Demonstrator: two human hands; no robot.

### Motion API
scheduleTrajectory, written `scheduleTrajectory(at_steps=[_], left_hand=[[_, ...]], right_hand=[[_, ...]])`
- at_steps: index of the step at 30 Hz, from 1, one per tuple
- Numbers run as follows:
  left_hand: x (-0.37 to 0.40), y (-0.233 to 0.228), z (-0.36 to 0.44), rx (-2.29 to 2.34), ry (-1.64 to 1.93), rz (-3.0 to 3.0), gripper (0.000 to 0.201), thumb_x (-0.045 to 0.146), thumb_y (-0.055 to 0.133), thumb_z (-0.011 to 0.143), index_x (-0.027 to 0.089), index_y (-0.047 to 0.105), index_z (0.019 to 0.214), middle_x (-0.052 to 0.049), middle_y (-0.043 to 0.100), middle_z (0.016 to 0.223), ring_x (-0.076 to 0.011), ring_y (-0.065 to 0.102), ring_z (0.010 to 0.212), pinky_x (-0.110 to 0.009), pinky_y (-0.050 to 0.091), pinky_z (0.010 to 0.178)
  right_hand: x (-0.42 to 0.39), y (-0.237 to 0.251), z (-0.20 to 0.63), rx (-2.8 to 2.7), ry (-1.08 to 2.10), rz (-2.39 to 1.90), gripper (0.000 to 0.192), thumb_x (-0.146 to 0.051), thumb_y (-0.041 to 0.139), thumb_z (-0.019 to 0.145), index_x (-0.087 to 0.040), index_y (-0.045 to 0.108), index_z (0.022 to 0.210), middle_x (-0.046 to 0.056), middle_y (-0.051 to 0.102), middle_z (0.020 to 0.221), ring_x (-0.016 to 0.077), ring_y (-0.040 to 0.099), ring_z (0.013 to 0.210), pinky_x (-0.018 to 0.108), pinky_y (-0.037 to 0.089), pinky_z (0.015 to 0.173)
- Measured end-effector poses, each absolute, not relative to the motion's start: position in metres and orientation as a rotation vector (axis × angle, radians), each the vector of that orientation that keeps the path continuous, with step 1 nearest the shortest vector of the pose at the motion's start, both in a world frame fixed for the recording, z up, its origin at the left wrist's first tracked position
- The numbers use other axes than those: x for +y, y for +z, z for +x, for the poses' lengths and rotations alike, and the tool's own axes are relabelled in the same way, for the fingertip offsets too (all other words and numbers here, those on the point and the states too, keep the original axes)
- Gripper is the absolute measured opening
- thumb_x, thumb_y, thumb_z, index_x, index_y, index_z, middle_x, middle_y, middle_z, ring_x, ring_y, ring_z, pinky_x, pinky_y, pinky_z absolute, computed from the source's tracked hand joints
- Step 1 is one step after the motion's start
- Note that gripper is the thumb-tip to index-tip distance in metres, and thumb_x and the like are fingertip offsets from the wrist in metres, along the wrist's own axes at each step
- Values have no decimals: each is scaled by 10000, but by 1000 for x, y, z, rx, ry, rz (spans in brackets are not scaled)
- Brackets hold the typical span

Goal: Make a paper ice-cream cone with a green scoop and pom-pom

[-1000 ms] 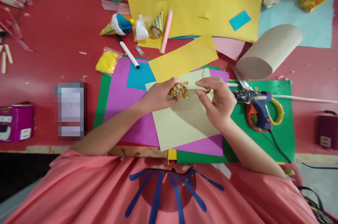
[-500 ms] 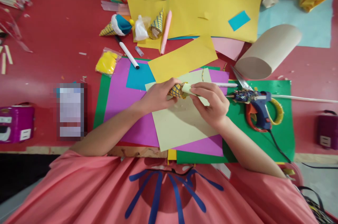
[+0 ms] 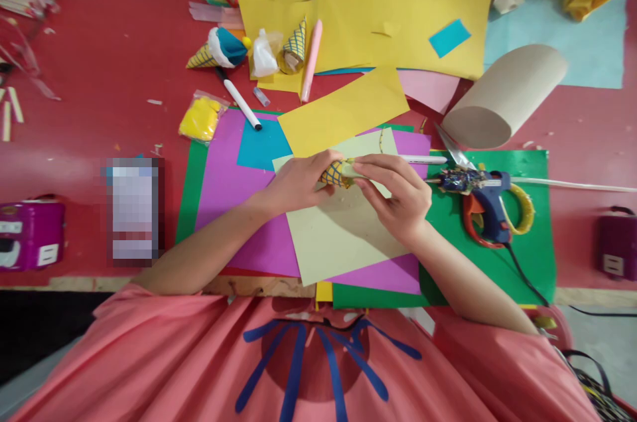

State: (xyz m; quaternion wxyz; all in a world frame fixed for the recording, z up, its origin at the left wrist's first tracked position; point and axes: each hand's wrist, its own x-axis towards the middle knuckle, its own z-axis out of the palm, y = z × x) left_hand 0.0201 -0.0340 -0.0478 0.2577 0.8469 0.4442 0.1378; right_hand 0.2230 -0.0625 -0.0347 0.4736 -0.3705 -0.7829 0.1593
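Note:
My left hand (image 3: 306, 183) is wrapped round a small yellow paper cone (image 3: 332, 174) with blue criss-cross lines, its wide end turned to the right. Between the fingertips of my right hand (image 3: 398, 193) is a pale green rolled paper piece (image 3: 352, 170), its tip at the mouth of the cone. How deep it sits inside is hidden by my fingers. Both hands are above a pale cream sheet (image 3: 343, 229) that lies over a purple sheet (image 3: 249, 223). A finished-looking cone with white and blue topping (image 3: 219, 50) and another lined cone (image 3: 296, 44) lie further back.
To the right, a blue hot glue gun (image 3: 490, 200) rests on a green sheet (image 3: 527, 269), near scissors (image 3: 455, 146) and a cardboard tube (image 3: 505, 97). A marker (image 3: 243, 105), a yellow packet (image 3: 203, 117) and a yellow strip (image 3: 343, 110) lie beyond my hands.
The pale green roll has moved left, further into the cone's mouth, and less of it shows. My right fingers have come closer to the cone; my left hand has hardly moved.

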Motion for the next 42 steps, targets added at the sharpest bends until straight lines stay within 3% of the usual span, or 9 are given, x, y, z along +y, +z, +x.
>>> scheduleTrajectory(at_steps=[7,10,15,22,26,31,37,42], left_hand=[[-38,-50,20,1188,506,2399,426,264,568,807,217,456,1215,-28,685,992,-208,701,836,-287,463,645],[-38,-51,19,1126,613,2432,401,355,518,872,210,412,1231,-46,672,1031,-199,690,836,-291,468,654],[-35,-55,19,1152,625,2398,411,439,497,905,207,385,1225,-70,659,1090,-199,681,846,-290,467,650],[-37,-64,20,1298,637,2200,466,329,635,799,242,365,1169,-28,666,1028,-183,685,835,-253,438,621],[-38,-68,19,1240,704,2055,494,266,629,746,243,327,1136,-15,648,976,-159,671,785,-229,435,587],[-40,-57,24,1135,755,2062,552,299,634,763,236,346,1229,-44,600,1097,-152,648,867,-239,467,654],[-46,-46,33,1215,644,1930,447,319,601,821,234,391,1207,-21,604,1049,-93,581,693,-208,427,576],[-48,-38,36,1207,626,1789,409,289,632,795,215,441,1149,-10,616,1001,-121,605,809,-220,450,658]], right_hand=[[-63,-35,221,-1816,393,-949,395,-148,644,883,-363,648,1214,44,624,1100,195,656,1003,344,598,789],[-63,-36,222,-1765,455,-1033,379,-239,653,890,-403,637,1231,44,581,1073,195,630,964,358,585,782],[-65,-38,224,-1658,670,-1115,409,-407,634,896,-369,553,1295,11,582,875,163,569,770,335,541,714],[-68,-39,221,-1578,778,-1020,138,-232,612,918,-289,644,1040,-4,634,895,128,587,769,299,490,706],[-67,-41,221,-1637,779,-964,148,-193,616,910,-263,646,1037,5,652,902,130,610,791,296,500,715],[-67,-40,218,-1621,844,-1010,159,-197,626,906,-269,647,1046,-4,672,932,117,628,791,274,505,714],[-68,-39,214,-1551,898,-1155,162,-254,606,926,-271,647,1082,-8,681,956,99,612,732,262,503,677],[-65,-30,216,-1707,823,-1110,180,-235,576,944,-257,672,1095,18,681,953,140,622,865,299,512,751]])
